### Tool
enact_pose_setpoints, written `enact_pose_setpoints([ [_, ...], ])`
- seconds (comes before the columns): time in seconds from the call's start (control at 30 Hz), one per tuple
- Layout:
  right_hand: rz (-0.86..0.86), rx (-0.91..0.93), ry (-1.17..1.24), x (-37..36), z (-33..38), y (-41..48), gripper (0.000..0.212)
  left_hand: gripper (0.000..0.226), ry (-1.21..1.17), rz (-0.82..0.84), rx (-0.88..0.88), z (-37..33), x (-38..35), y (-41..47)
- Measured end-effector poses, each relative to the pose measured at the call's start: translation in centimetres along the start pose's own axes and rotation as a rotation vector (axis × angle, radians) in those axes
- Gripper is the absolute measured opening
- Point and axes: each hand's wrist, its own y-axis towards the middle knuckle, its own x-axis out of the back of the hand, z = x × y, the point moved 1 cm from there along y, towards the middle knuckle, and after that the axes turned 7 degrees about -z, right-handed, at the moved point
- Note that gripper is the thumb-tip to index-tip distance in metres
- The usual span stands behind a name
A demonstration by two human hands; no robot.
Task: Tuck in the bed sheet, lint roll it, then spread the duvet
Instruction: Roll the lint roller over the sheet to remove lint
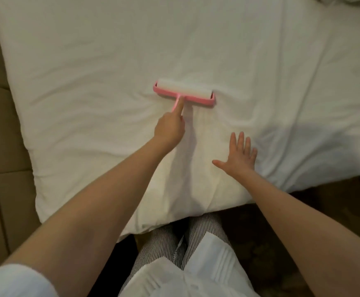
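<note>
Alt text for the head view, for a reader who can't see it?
The left hand grips a pink lint roller on the white sheet, forefinger along its handle. The right hand is spread open over the sheet, nearer the camera.

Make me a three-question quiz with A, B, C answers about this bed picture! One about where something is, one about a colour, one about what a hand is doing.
1. Where is the lint roller?
A) on the floor
B) on the bed sheet
C) in a drawer

2. What colour is the lint roller's frame?
A) blue
B) pink
C) green

3. How is the right hand?
A) gripping the lint roller
B) curled in a fist
C) open, fingers spread

Answers:
1 B: its roll lies against the white bed sheet.
2 B: the frame and handle are pink.
3 C: its fingers are straight and apart, and the left hand grips the handle.
</note>
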Motion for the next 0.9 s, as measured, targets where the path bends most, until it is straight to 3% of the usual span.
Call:
enact_pose_setpoints([
  [0.33, 0.198, 0.119, -0.012, -1.4, 0.7, -0.6, 0.104, 0.073, -0.006, 0.294, 0.188, 5.2, -2.0, -18.0],
  [0.5, 0.233, 0.123, -0.031, -2.1, 0.0, -1.4, 0.097, 0.068, 0.016, 0.121, 0.083, 1.4, -1.2, -9.1],
  [0.63, 0.191, 0.100, 0.015, -0.7, -0.1, -1.1, 0.075, 0.064, -0.111, -0.045, 0.008, -2.1, 0.0, 0.2],
  [0.73, 0.124, -0.009, 0.264, 1.3, 0.0, -1.5, 0.056, 0.062, -0.169, -0.093, 0.007, -4.6, 2.1, 1.7],
  [0.9, 0.074, -0.275, 1.224, 7.4, 1.0, -3.2, 0.049, 0.054, -0.338, -0.205, -0.096, -8.0, 4.8, -3.9],
])
